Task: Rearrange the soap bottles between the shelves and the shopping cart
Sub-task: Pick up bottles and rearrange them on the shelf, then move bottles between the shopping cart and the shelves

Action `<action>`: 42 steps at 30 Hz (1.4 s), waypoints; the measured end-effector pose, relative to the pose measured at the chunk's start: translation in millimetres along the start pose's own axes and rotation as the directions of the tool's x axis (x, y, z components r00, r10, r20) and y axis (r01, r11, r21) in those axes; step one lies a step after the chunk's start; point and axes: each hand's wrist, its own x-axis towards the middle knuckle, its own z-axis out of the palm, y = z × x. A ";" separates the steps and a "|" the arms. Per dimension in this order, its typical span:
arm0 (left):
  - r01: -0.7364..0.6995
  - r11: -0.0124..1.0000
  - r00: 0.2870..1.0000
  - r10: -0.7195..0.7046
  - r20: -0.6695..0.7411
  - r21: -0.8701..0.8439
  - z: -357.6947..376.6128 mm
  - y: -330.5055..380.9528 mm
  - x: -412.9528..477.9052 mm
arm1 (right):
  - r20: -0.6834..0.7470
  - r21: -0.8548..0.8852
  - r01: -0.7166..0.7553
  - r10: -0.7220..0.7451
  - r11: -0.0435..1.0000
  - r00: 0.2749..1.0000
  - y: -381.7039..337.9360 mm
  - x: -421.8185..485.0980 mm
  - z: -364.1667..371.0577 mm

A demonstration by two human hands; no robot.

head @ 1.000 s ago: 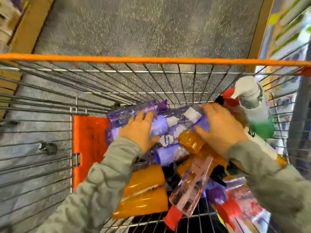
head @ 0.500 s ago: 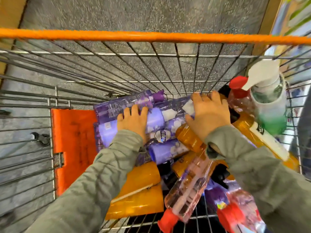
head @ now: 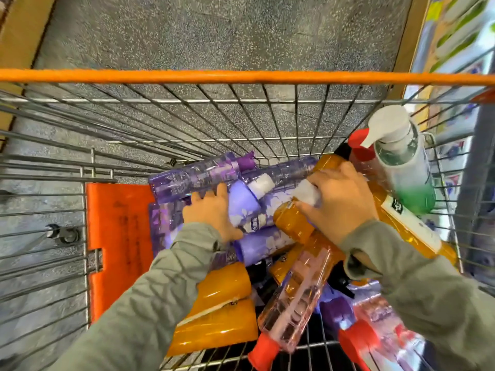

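Speckled grey floor (head: 227,30) lay under the wire cart (head: 241,76). Inside it, the left hand (head: 214,212) and right hand (head: 340,199) each clasped a pale purple bottle (head: 242,202) among the heap.

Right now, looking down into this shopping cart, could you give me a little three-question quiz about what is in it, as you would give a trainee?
1. True or false: the pump bottle with green liquid stands upright at the cart's right side.
2. Which colour are the bottles under the left hand? A) purple B) green C) black
3. Fill in: the clear pink bottle lying near the front has a ___ cap.

Key: 1 true. 2 A: the left hand rests on the purple bottles, while the right hand is on a white-capped purple bottle beside an amber bottle. 3 red.
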 end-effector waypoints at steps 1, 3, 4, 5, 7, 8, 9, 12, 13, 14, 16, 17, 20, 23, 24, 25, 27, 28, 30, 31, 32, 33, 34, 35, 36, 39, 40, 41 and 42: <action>-0.010 0.999 1.000 0.010 -0.004 -0.044 0.5 0.5 -3.9 | -0.078 0.012 0.020 -0.019 1.000 0.997 0.9 -5.8 -1.0; -0.033 0.990 0.999 0.029 -0.029 -0.134 -0.7 2.4 -12.2 | -0.208 0.036 0.039 -0.031 0.999 0.978 5.8 -14.2 -0.7; -0.038 0.985 0.999 0.033 -0.037 -0.168 -1.8 3.7 -16.4 | -0.235 0.051 0.033 -0.020 0.998 0.972 7.5 -18.2 -2.1; -0.041 0.981 0.999 0.034 -0.039 -0.189 -3.4 5.0 -20.4 | -0.251 0.071 0.028 -0.009 0.997 0.968 8.4 -22.2 -4.0; -0.040 0.969 0.998 0.030 -0.047 -0.242 -8.1 7.4 -28.1 | -0.290 0.113 0.038 -0.004 0.993 0.957 8.6 -31.0 -9.8; -0.042 0.960 0.998 0.028 -0.056 -0.276 -10.7 8.5 -31.9 | -0.315 0.131 0.049 -0.005 0.990 0.949 8.4 -35.6 -12.5; -0.050 0.951 0.997 0.031 -0.067 -0.304 -13.4 9.0 -35.6 | -0.342 0.146 0.056 -0.003 0.988 0.940 7.8 -40.0 -15.3; -0.113 0.941 0.989 0.076 -0.125 -0.321 -22.4 9.8 -48.4 | -0.436 0.211 0.039 0.058 0.977 0.898 2.9 -53.9 -24.9; -0.133 0.938 0.985 0.090 -0.145 -0.319 -26.3 9.5 -53.5 | -0.471 0.245 0.033 0.089 0.969 0.878 0.4 -58.6 -28.7; -0.150 0.935 0.981 0.101 -0.166 -0.321 -30.0 8.9 -58.8 | -0.502 0.279 0.030 0.119 0.960 0.857 -2.2 -63.2 -32.1; -0.187 0.918 0.972 0.120 -0.203 -0.350 -38.0 6.4 -69.9 | -0.543 0.354 0.032 0.177 0.935 0.821 -8.5 -73.9 -36.7; -0.210 0.902 0.967 0.134 -0.217 -0.378 -42.0 4.5 -76.5 | -0.553 0.385 0.035 0.201 0.922 0.808 -12.8 -80.5 -38.2; -0.273 0.860 0.949 0.168 -0.267 -0.431 -56.7 -3.3 -103.1 | -0.593 0.457 0.047 0.264 0.888 0.761 -28.0 -102.6 -49.6; -0.310 0.840 0.931 0.175 -0.319 -0.444 -72.2 -11.1 -129.0 | -0.623 0.550 0.092 0.335 0.830 0.707 -39.3 -122.4 -76.0; -0.325 0.839 0.922 0.178 -0.345 -0.437 -77.5 -14.3 -140.6 | -0.628 0.581 0.109 0.359 0.807 0.691 -44.2 -132.5 -88.6; -0.344 0.836 0.908 0.179 -0.378 -0.428 -83.5 -16.8 -153.1 | -0.635 0.598 0.123 0.374 0.792 0.676 -49.1 -142.9 -100.4; -0.400 0.808 0.873 0.191 -0.449 -0.434 -96.2 -19.1 -180.2 | -0.666 0.590 0.142 0.380 0.795 0.641 -59.7 -164.1 -123.4; -0.427 0.788 0.857 0.196 -0.476 -0.444 -102.6 -19.2 -193.9 | -0.684 0.581 0.145 0.384 0.801 0.620 -64.7 -174.2 -135.0; -0.481 0.751 0.828 0.218 -0.517 -0.453 -115.4 -17.8 -223.8 | -0.707 0.584 0.163 0.401 0.795 0.582 -74.6 -197.3 -158.1; -0.510 0.732 0.811 0.234 -0.537 -0.451 -120.9 -16.7 -238.9 | -0.721 0.584 0.180 0.404 0.792 0.563 -78.6 -210.0 -169.2; -0.538 0.713 0.793 0.248 -0.556 -0.449 -125.0 -15.5 -251.9 | -0.734 0.581 0.189 0.409 0.792 0.542 -82.1 -222.8 -179.2; -0.569 0.691 0.771 0.261 -0.580 -0.445 -129.0 -13.9 -265.1 | -0.750 0.573 0.194 0.414 0.796 0.516 -85.3 -236.3 -189.3; -0.602 0.666 0.748 0.276 -0.604 -0.441 -132.3 -12.0 -277.7 | -0.766 0.562 0.196 0.416 0.804 0.489 -88.4 -250.2 -198.8; -0.634 0.641 0.723 0.295 -0.624 -0.433 -135.5 -9.6 -291.3 | -0.779 0.554 0.199 0.418 0.809 0.467 -91.7 -264.2 -207.7; -0.667 0.617 0.697 0.319 -0.643 -0.417 -137.4 -6.5 -303.1 | -0.790 0.545 0.202 0.418 0.814 0.448 -94.8 -278.3 -216.2; -0.742 0.574 0.621 0.392 -0.679 -0.347 -140.6 3.5 -339.6 | -0.811 0.526 0.190 0.422 0.829 0.404 -102.6 -323.1 -235.5; -0.759 0.558 0.605 0.414 -0.680 -0.335 -140.0 7.1 -350.6 | -0.821 0.517 0.191 0.421 0.834 0.387 -104.4 -338.2 -239.8; -0.776 0.539 0.589 0.435 -0.681 -0.327 -138.8 11.5 -361.6 | -0.833 0.503 0.192 0.414 0.843 0.366 -106.1 -353.1 -243.7; -0.797 0.517 0.566 0.457 -0.686 -0.313 -137.0 16.2 -371.4 | -0.842 0.495 0.193 0.413 0.847 0.348 -107.1 -367.6 -246.9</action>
